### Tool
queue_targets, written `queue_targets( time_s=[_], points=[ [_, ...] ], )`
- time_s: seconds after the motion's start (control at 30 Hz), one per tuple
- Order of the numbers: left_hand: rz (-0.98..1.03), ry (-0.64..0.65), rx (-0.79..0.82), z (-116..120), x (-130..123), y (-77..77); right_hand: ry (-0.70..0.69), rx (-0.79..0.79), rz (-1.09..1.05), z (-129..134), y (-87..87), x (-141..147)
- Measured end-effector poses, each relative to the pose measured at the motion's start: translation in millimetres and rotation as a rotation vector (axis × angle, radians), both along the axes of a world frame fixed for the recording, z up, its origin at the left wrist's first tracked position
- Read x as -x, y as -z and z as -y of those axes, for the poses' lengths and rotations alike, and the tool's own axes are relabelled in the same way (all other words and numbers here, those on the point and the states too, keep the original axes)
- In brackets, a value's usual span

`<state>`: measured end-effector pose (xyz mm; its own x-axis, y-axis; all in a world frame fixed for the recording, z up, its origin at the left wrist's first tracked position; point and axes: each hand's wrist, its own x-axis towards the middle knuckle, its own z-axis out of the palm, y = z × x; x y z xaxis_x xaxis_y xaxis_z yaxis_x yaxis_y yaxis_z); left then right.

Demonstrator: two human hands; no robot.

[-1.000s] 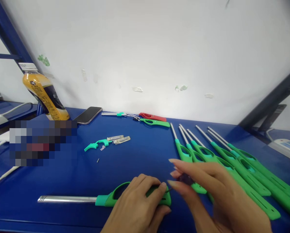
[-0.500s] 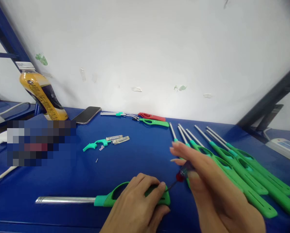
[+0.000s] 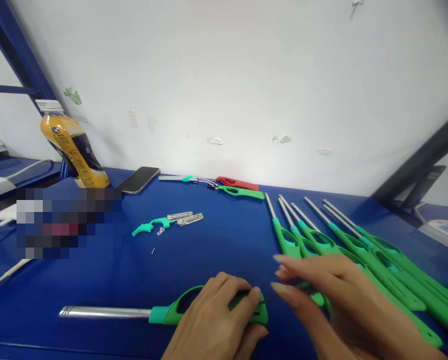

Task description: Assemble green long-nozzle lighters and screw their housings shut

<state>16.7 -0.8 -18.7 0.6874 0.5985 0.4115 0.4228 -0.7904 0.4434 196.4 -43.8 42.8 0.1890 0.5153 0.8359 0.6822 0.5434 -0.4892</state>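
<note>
A green gas lighter [image 3: 159, 314] with a long metal tube lies along the table's front edge, its tube pointing left. My left hand [image 3: 219, 315] is closed over its green handle and holds it down on the table. At the handle's right end, the thin dark shaft of a screwdriver [image 3: 272, 299] meets the lighter near my left fingertips. My right hand [image 3: 332, 300] is curled round the screwdriver, slightly blurred, thumb and forefinger bent towards the shaft. Its grip hides most of the screwdriver's handle.
Several green lighters [image 3: 377, 270] lie in a slanted row at right. Teal trigger pieces [image 3: 143, 229], clear parts [image 3: 190, 219] and a small screw [image 3: 153, 251] lie left of centre. Behind are opened red and green handle halves [image 3: 239, 184], a phone [image 3: 141, 180] and a drink bottle [image 3: 75, 145].
My right hand has turned and moved slightly down and right; the screwdriver's handle shows less now. My left hand still holds the lighter. The whole view has shifted a little.
</note>
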Motion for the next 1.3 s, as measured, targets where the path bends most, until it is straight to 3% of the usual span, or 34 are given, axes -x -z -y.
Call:
queue_targets(
  time_s=[0.1,0.23,0.4,0.57,0.77,0.9,0.97,1.07,1.13,1.3],
  points=[
    [0.009,-0.007,0.008,1.1,-0.1,-1.4,0.026,0.006,0.071,-0.1,-1.4,-2.3],
    [0.025,-0.006,-0.022,0.7,0.4,-1.5,-0.036,0.104,-0.036,2.1,-5.8,0.0],
    [-0.01,-0.012,-0.004,0.1,1.1,-1.2,0.049,0.039,-0.032,3.5,-3.9,1.6],
    [0.009,-0.016,-0.024,2.4,0.9,-2.1,-0.059,0.098,-0.062,3.5,-5.0,5.1],
    [-0.028,-0.037,0.01,4.5,0.0,-3.9,-0.032,0.003,-0.014,-1.4,1.5,0.1],
    [0.017,-0.037,-0.025,4.3,-0.8,-3.8,-0.095,0.195,-0.055,-2.4,0.1,-5.0],
    [0.007,-0.034,-0.022,3.9,-0.9,-4.1,-0.143,0.192,-0.083,-2.0,-0.8,-4.2],
    [-0.023,-0.028,-0.005,3.2,-1.0,-5.3,-0.037,0.051,-0.106,-1.7,-1.8,-0.8],
    [-0.034,-0.031,0.008,2.9,-1.3,-5.9,0.02,0.04,-0.051,-0.9,-4.2,0.3],
    [-0.018,-0.035,0.02,3.1,-1.7,-6.0,-0.134,0.195,-0.016,1.7,-9.3,-1.6]
  ],
)
